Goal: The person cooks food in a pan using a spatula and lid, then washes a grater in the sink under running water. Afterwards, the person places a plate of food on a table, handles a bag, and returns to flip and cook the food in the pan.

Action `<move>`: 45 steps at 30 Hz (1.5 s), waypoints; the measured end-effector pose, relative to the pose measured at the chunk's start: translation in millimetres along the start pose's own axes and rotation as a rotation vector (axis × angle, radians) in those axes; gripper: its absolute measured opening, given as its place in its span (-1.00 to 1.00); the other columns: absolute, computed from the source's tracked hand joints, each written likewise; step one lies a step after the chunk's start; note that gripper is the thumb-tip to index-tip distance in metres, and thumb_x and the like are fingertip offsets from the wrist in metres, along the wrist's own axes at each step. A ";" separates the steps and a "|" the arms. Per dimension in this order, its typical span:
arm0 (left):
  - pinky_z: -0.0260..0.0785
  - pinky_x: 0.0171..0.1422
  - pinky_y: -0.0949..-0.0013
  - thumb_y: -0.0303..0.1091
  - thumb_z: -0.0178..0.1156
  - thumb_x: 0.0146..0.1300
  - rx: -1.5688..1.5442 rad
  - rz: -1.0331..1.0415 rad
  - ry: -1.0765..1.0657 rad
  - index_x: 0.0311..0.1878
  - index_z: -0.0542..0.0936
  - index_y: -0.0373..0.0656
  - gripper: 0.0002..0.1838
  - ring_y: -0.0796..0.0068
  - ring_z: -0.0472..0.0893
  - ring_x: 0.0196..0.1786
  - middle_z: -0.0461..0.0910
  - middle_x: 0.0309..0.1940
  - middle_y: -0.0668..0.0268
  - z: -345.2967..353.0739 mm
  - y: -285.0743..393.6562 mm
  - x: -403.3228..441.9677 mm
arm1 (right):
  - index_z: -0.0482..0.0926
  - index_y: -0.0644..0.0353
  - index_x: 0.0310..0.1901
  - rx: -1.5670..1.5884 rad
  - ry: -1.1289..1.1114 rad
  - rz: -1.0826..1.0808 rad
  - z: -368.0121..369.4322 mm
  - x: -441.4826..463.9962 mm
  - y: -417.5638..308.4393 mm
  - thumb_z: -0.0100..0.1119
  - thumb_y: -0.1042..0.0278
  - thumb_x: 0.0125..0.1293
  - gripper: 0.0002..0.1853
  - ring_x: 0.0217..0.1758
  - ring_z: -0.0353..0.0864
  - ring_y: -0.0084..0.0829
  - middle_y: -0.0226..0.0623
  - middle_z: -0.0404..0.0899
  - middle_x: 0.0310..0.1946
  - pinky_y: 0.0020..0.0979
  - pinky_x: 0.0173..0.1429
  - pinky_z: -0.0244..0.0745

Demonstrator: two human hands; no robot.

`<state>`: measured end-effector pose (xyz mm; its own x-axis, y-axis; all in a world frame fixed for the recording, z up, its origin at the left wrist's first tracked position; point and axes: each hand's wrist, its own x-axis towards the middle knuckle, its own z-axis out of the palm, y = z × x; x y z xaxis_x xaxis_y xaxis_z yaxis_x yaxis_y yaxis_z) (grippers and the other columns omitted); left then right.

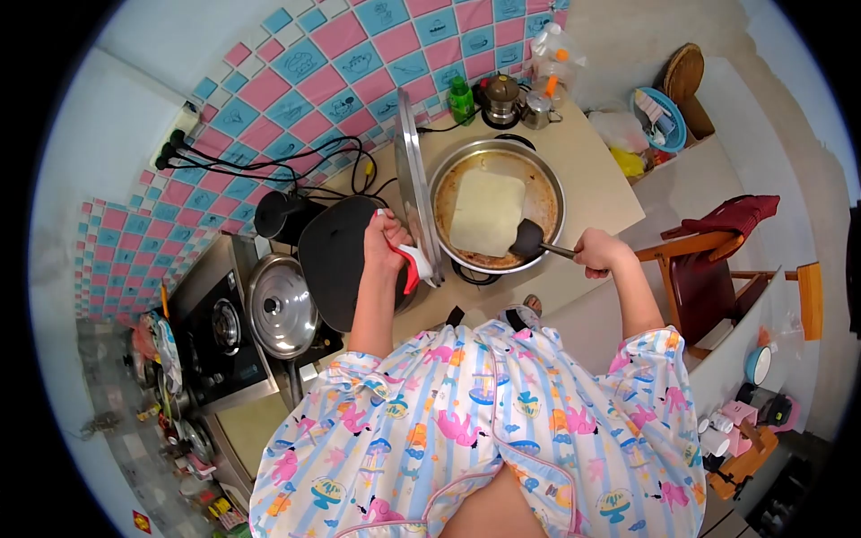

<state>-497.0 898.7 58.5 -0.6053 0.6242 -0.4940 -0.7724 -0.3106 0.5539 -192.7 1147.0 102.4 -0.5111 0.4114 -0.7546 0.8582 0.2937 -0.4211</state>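
Note:
A pale, roughly square flatbread (487, 213) lies in the round electric pan (558, 184), whose base looks browned. My right hand (603, 252) is closed round the handle of a dark spatula (528, 238), and the blade touches the bread's lower right edge. On the left, my left hand (386, 240) is closed on something red and white (413, 265) beside the pan's large lid (414, 179). The lid stands on edge along the pan's left side. Whether the red and white thing is joined to the lid cannot be made out.
Left of the lid are a black flat appliance (336, 260), black cables and a lidded steel pan (282, 296). Behind the electric pan stand a green bottle (460, 100) and a kettle (500, 97). A chair (700, 278) is at the right.

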 end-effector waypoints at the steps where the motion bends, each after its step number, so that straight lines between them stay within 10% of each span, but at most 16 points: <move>1: -0.02 -0.65 0.52 -0.55 -0.04 -0.02 -0.002 0.000 0.011 -0.39 0.37 -0.08 -0.88 0.65 0.07 -0.78 0.16 -0.76 0.50 1.3 -0.4 0.0 | 0.56 0.48 -0.28 0.028 -0.001 -0.022 1.2 3.5 3.8 0.09 0.52 0.14 -0.82 -0.70 0.54 -0.41 -0.15 0.54 -0.69 -0.38 -0.63 0.46; 20: 0.00 -0.66 0.50 -0.57 -0.05 -0.04 -0.057 -0.023 0.038 -0.41 0.37 -0.09 -0.87 0.63 0.07 -0.79 0.16 -0.77 0.49 6.3 -2.4 -4.5 | 0.50 0.38 0.04 0.376 -0.018 -0.029 50.9 21.1 41.9 0.06 0.41 0.28 -0.67 -0.72 0.50 -0.50 -0.20 0.56 -0.65 -0.44 -0.67 0.42; 30: 0.02 -0.66 0.50 -0.58 -0.02 -0.04 -0.066 -0.023 0.020 -0.40 0.37 -0.07 -0.85 0.61 0.08 -0.78 0.15 -0.76 0.48 3.5 0.2 -12.4 | 0.47 0.18 -0.34 1.119 0.024 -0.017 166.6 76.4 44.1 0.06 0.30 0.32 -0.85 -0.76 0.29 -0.63 -0.44 0.39 -0.65 -0.54 -0.73 0.20; 45: -0.03 -0.67 0.48 -0.57 -0.02 -0.04 -0.047 -0.019 0.020 -0.43 0.38 -0.07 -0.87 0.62 0.07 -0.80 0.14 -0.79 0.49 -2.5 -1.9 -24.3 | 0.43 0.15 -0.43 1.229 0.014 0.036 175.4 81.8 1.7 0.09 0.31 0.31 -0.82 -0.72 0.33 -0.60 -0.44 0.40 -0.67 -0.53 -0.71 0.23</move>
<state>-481.2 882.3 67.8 -0.5936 0.6163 -0.5175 -0.7918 -0.3323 0.5124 -224.5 1029.8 -48.3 -0.4800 0.4143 -0.7733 0.3426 -0.7229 -0.6000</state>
